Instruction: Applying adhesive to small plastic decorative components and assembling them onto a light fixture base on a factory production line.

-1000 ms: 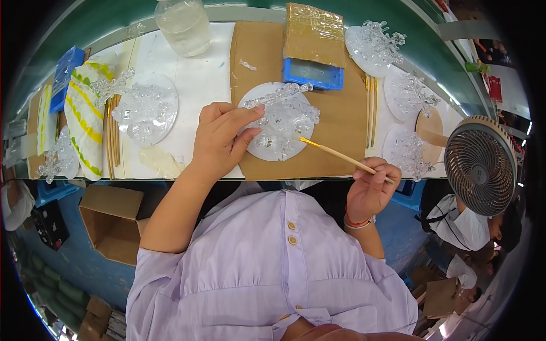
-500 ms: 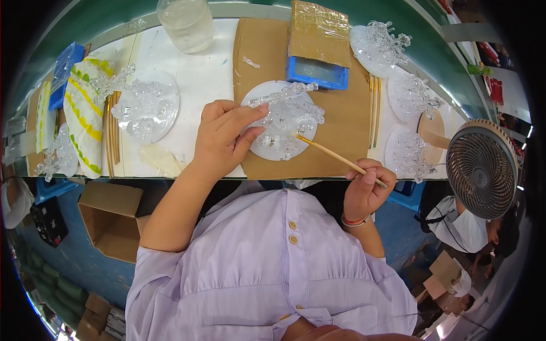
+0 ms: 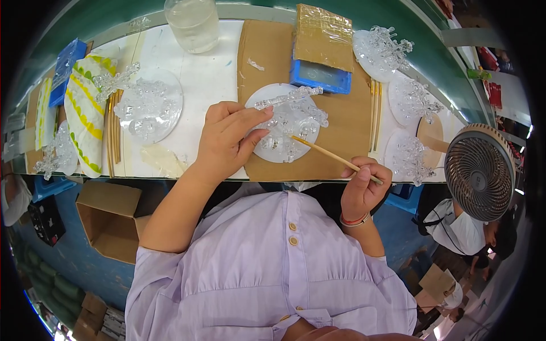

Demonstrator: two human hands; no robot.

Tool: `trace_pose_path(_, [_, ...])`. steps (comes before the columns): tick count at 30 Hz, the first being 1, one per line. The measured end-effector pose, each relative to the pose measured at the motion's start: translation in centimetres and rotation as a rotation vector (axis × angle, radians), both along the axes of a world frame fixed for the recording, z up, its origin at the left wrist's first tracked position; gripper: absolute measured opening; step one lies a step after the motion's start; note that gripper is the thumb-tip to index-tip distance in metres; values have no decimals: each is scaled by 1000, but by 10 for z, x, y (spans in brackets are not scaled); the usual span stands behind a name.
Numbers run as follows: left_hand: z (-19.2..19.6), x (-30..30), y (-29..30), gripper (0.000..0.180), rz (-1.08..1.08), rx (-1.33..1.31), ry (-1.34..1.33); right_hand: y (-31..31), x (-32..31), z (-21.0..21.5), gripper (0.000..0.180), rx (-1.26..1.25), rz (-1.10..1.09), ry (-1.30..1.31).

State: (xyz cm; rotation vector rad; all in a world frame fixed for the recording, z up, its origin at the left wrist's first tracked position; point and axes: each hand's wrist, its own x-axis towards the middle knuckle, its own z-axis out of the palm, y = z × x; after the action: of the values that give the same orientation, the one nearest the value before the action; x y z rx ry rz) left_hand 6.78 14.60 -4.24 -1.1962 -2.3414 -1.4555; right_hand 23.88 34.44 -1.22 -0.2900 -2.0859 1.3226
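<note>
On the brown cardboard in front of me lies a white round disc point(image 3: 272, 152) with a cluster of clear plastic pieces point(image 3: 297, 118) on it. My left hand point(image 3: 223, 136) has thumb and forefinger closed on the cluster's left edge; the fingertips partly hide the piece they grip. Held near its back end by my right hand point(image 3: 367, 184) is a thin wooden paintbrush point(image 3: 325, 152). Its tip points left and reaches the lower part of the cluster; whether it touches a piece is hard to tell.
Behind the disc stands a blue tray point(image 3: 320, 76) under a cardboard flap point(image 3: 324, 35). A cup of clear liquid point(image 3: 192, 25) is at the back. More brushes point(image 3: 376, 113) and discs with clear clusters point(image 3: 149, 107) lie on both sides. A fan point(image 3: 479, 172) stands at the right.
The paintbrush tip has moved slightly left across the cluster, and my right hand has shifted a little left with it. My left hand keeps its grip.
</note>
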Motion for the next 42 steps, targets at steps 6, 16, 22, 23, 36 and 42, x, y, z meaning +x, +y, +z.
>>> trace_pose_path(6, [-1, -1, -1, 36, -1, 0, 16, -3, -12, 5, 16, 0, 64, -12])
trace_pose_path(16, [-2, -1, -2, 32, 28, 50, 34, 2, -34, 19, 11, 17, 196, -37])
trace_pose_path(22, [0, -2, -3, 32, 7, 52, 55, 6, -23, 11, 12, 147, 244, -30])
trace_pose_path(23, [0, -2, -3, 32, 6, 54, 51, 6, -22, 7, 13, 29, 182, -31])
trace_pose_path(36, [1, -3, -3, 33, -5, 47, 60, 9, -25, -1, 17, -163, 146, -6])
trace_pose_path(42, [1, -2, -3, 33, -11, 42, 56, 8, -31, -13, 13, -336, 75, 22])
